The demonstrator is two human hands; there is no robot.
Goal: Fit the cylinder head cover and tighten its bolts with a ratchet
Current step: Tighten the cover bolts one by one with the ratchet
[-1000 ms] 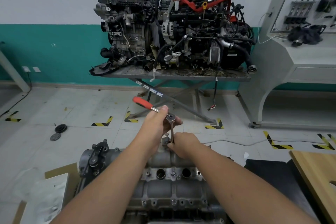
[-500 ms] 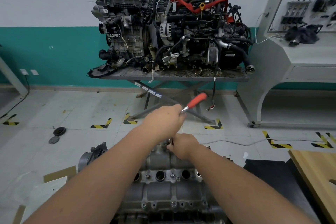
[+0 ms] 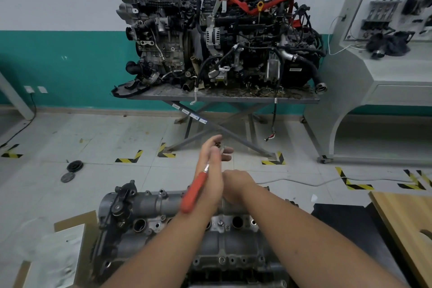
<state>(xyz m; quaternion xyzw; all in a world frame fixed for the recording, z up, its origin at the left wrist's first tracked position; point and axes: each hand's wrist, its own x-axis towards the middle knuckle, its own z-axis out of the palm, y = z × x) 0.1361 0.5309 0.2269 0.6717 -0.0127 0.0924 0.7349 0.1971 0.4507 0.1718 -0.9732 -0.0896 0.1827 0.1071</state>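
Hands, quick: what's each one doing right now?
Left hand: holding the ratchet near its head.
Right hand: fingers curled at the cylinder head cover; contents hidden.

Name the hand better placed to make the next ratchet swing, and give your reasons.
Left. The left hand already holds the ratchet near its head, with the red handle trailing back along the wrist. The right hand is down at the cylinder head cover, apparently steadying the socket end.
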